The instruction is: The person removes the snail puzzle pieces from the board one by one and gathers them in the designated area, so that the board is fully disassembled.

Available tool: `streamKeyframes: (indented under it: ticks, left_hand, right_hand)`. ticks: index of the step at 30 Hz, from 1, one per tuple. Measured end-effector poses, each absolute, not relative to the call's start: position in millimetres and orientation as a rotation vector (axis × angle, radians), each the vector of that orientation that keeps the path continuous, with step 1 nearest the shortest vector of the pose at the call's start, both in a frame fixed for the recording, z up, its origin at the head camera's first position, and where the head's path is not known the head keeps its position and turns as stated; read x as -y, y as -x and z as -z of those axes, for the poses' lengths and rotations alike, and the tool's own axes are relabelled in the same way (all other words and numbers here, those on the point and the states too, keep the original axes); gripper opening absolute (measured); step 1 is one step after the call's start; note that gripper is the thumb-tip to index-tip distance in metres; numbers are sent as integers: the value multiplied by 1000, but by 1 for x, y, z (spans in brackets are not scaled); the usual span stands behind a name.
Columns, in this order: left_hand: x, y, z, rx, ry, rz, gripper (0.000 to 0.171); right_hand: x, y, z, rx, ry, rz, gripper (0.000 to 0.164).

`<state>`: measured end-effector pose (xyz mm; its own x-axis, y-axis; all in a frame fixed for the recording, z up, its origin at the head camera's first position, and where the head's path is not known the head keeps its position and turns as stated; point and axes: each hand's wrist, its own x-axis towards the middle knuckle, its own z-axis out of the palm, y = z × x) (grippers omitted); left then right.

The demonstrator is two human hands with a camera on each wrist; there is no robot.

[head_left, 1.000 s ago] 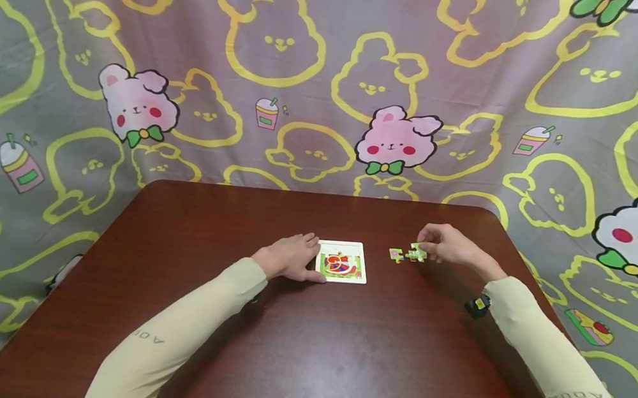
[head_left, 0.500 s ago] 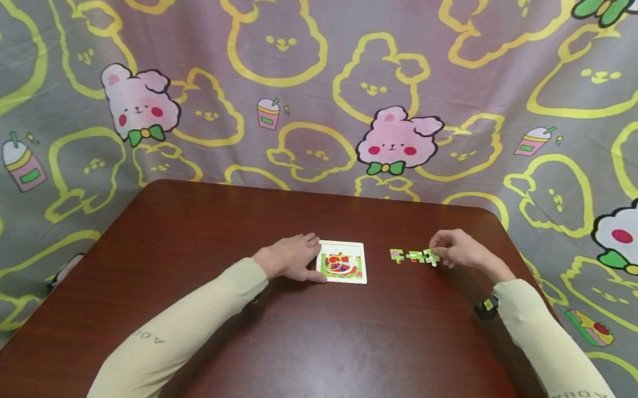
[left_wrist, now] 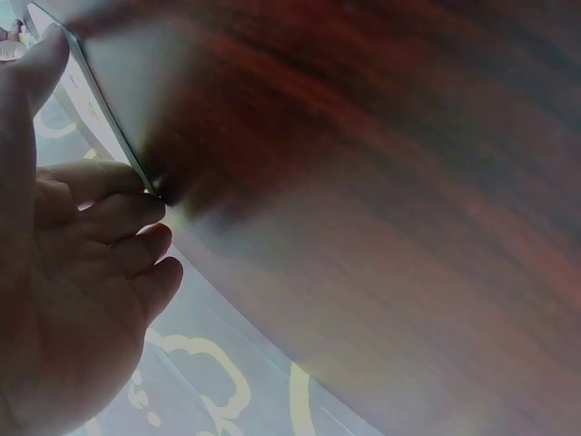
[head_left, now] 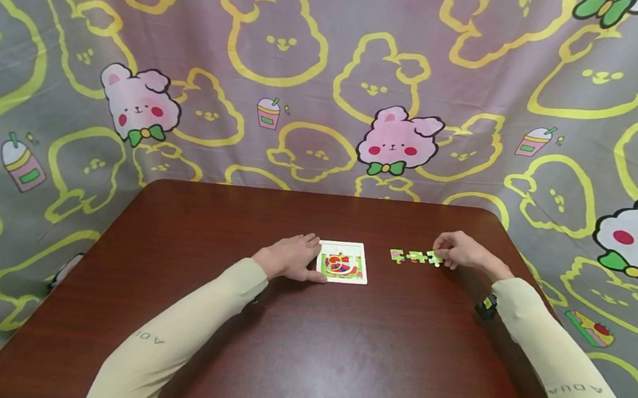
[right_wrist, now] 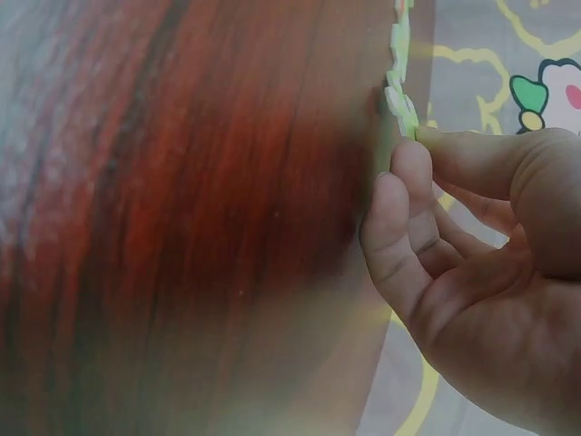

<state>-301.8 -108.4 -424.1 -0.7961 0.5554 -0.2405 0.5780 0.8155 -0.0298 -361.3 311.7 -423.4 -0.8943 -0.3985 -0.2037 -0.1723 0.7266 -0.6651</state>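
Observation:
In the head view a white-rimmed jigsaw tray (head_left: 364, 274) lies on the table, with a red and blue picture on green in its lower part and a plain white strip along the top. My left hand (head_left: 293, 257) rests along its left side. The thumb touches the near corner and the fingers reach the far one. To the right lie two puzzle pieces, a pink-marked green one (head_left: 396, 255) and a green and white one (head_left: 416, 257). Between thumb and fingertips my right hand (head_left: 456, 249) pinches a third green puzzle piece (right_wrist: 406, 118), low at the table, close beside the middle piece.
The dark red-brown table (head_left: 304, 351) has rounded far corners. Behind it and at its sides hangs a grey curtain (head_left: 316, 109) printed with bunnies and yellow outlines. A black device (head_left: 486, 306) sits on the right wrist.
My right hand has moved right and slightly nearer with its puzzle piece, drawing it off the middle piece to its right side. The left hand and the tray have stayed put.

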Motion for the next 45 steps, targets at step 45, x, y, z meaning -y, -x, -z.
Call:
streamKeyframes:
  ticks: [45]
  left_hand:
    - [108, 302, 424, -2771, -869, 155, 95]
  right_hand:
    - [-300, 363, 413, -2737, 400, 702, 17]
